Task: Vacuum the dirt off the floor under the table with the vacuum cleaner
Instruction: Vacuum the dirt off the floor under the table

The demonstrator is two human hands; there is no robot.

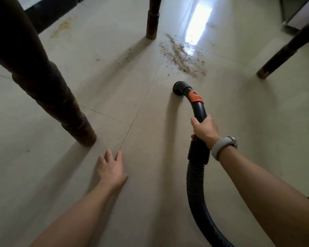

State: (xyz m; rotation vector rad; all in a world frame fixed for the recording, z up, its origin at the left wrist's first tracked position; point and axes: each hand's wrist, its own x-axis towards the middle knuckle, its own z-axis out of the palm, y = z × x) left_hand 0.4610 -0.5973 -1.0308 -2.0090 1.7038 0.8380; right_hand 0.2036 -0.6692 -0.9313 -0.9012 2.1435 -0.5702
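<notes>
While the right hand [204, 129] is wrapped around the curved black tube of the vacuum cleaner [198, 107], fingers curled tight round it just above the ribbed hose [194, 189], the left hand [111, 168] is doing pretty much nothing: fingers spread and relaxed, palm down, low over the floor [150, 193], holding zilch. Can't really tell if it's actually touching the tile or just hovering.

So the tube runs away from the right hand toward the far side, past an orange clip [195, 97], and ends in a round black nozzle [179, 88] that sits down at the floor. The hose trails back near, between the two forearms, and out the bottom edge of the view. There's a grey wristband [223, 146] on the right wrist.

The dirt [182, 56] is a brownish, crumbly streak lying farther out than the nozzle and a bit to its right, near it but not touching. A thinner sprinkle of specks sits to the left of that, toward the middle table leg [152, 20].

Dark wooden table legs all around: a big one [48, 90] near on the left, close to the left hand, and another [285, 50] off on the far right. Also a yellowish stain [62, 29] on the tile at the far left, and a bright glare strip [198, 20] at the far side.
</notes>
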